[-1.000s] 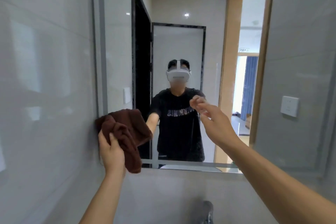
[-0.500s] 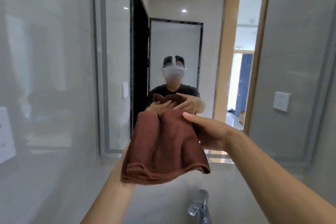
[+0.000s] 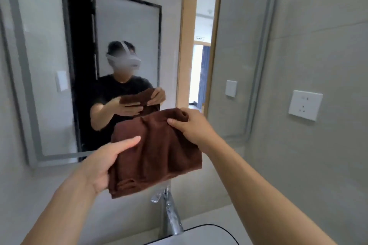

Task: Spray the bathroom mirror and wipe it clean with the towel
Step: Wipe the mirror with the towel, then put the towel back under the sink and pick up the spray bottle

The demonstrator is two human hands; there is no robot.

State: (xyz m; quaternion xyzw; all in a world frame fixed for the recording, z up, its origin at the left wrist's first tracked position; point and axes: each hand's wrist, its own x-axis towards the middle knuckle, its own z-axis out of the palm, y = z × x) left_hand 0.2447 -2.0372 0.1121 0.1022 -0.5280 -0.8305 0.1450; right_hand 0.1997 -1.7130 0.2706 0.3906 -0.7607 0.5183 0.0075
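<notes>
Shifted off the glass since the earlier frames: dark brown terry towel (image 3: 157, 151), now bunched in front of the chest, apart from the wall-mounted rectangular bathroom mirror (image 3: 49, 65) and above the chrome tap (image 3: 169, 213). Left hand (image 3: 103, 165) under the towel's near edge, thumb laid straight across the top, fingers hidden beneath; grip looks like a loose pinch, thumb against the hidden fingers. Right hand (image 3: 191, 127) pinching a fold at the towel's far upper corner, fingers curled over it. Below, white basin rim (image 3: 199, 232); on the right wall, white socket plate (image 3: 305, 104). No spray bottle in view. No streaks or droplets discernible on the glass, so impossible to tell how much wiping is done; judging by the two-handed hold, refolding to a fresh face, with more wiping probably left.
</notes>
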